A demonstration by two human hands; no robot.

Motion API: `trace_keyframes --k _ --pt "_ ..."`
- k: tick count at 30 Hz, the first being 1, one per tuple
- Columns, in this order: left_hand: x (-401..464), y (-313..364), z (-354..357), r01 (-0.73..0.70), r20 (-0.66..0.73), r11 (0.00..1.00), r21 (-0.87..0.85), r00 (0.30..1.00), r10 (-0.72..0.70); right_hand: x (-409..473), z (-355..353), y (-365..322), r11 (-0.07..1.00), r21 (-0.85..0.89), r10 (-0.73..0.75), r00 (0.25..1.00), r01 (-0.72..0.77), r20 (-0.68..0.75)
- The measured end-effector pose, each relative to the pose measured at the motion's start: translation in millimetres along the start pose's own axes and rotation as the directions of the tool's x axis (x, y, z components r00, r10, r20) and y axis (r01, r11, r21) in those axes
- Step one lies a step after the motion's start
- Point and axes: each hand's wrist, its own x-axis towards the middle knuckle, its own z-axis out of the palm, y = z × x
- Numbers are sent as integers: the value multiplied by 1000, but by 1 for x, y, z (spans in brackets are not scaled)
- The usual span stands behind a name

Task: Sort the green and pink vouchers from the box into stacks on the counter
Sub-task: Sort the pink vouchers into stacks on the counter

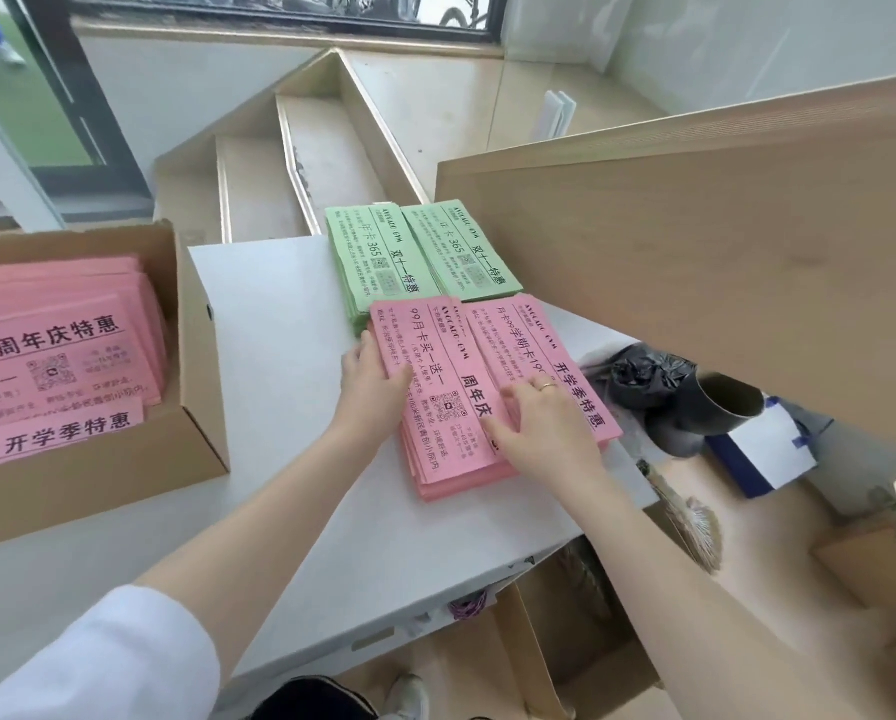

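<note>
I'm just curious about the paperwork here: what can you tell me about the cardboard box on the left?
The cardboard box is plain brown, open-topped and shallow, resting on the white counter at its left side. It holds pink vouchers lying flat in loose, overlapping piles, printed with black Chinese text and a QR code. No green ones show inside. Neither hand touches it; its left part runs out of view.

White counter (pixel 290 459), smooth and pale, running from lower left to a far corner beside a wooden panel. At left on it, open cardboard box (pixel 196 356) holding pink vouchers. Toward far right corner, four stacks in a two-by-two block: left green stack (pixel 368 262) touching right green stack (pixel 461 252); just nearer, left pink stack (pixel 435 407) beside right pink stack (pixel 555 356), edges overlapping slightly.
</note>
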Motion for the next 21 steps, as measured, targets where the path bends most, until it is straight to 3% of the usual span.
trace_keyframes --k 2,5,7,14,18,21 --pt "-7 -7 5 40 72 985 -170 997 -28 7 1 4 998 41 -43 999 43 12" --pt "-9 -21 15 113 115 963 -246 990 -87 16 2 6 986 159 -67 988 44 140" --pt "-9 -23 19 124 111 950 -287 989 -96 19 5 6 993 92 -88 981 73 176" --pt "-24 -15 27 116 76 961 -253 992 -99 24 11 6 994 -32 -95 987 100 129" --pt "-6 -25 23 164 81 940 -300 986 -147 37 1 2 996 30 -81 995 79 66" --pt "2 -5 11 139 48 916 -376 990 -131 58 -8 -9 984 109 -155 982 143 109"
